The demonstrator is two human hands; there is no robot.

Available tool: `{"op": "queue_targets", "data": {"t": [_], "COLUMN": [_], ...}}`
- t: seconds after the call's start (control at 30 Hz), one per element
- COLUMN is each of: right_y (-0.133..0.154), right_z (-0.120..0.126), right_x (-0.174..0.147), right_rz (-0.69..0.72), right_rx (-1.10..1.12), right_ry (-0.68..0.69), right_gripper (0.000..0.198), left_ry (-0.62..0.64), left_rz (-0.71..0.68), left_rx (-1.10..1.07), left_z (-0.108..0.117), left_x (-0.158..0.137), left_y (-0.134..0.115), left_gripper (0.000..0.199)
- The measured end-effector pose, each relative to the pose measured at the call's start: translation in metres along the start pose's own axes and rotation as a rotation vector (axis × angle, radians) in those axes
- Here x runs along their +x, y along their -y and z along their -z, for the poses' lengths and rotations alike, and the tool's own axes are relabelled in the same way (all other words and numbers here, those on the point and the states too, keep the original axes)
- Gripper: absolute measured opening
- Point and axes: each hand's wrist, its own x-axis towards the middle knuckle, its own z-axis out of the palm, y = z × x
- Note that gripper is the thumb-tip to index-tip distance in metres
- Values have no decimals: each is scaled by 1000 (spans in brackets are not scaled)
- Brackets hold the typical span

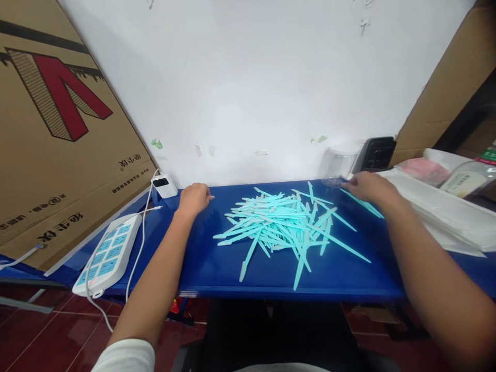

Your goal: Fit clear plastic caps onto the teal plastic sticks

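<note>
A loose heap of slim turquoise eyebrow razors [279, 222] with pale capped ends lies at the middle of the blue table [217, 268], pointing in many directions. Left of the heap, my left hand [196, 199] rests near the wall with its fingers curled in; nothing sticks out of it. My right hand [366, 187] is at the far right of the table, fingers bent together, with a small whitish bit by the fingertips. Whatever it grips is hidden. Several separate turquoise razors [366, 204] lie side by side just below that hand.
A clear plastic jar [337, 165] and a black device [377, 154] stand against the wall. White sheets [437, 206] and a bottle [470, 175] are at right. On the left are a power strip [110, 253], a white cabled device [165, 186] and a large carton [70, 155].
</note>
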Motion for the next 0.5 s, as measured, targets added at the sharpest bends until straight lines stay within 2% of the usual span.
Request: {"op": "queue_targets", "data": {"t": [0.2, 0.3, 0.37, 0.5], "right_y": [56, 71, 74, 66], "right_z": [-18, -26, -28, -27], "right_x": [-13, -15, -12, -3], "right_rz": [93, 139, 164, 179], "right_rx": [50, 20, -7, -37], "right_ry": [93, 166, 207, 325], "right_gripper": [55, 71, 69, 47], "left_ry": [9, -19, -35, -52], "left_rz": [5, -17, -36, -60], "left_rx": [16, 2, -13, -40], "left_z": [-4, -5, -6, -8], "left_x": [2, 2, 1, 1], "left_y": [7, 4, 2, -5], "left_gripper": [21, 27, 29, 30]}}
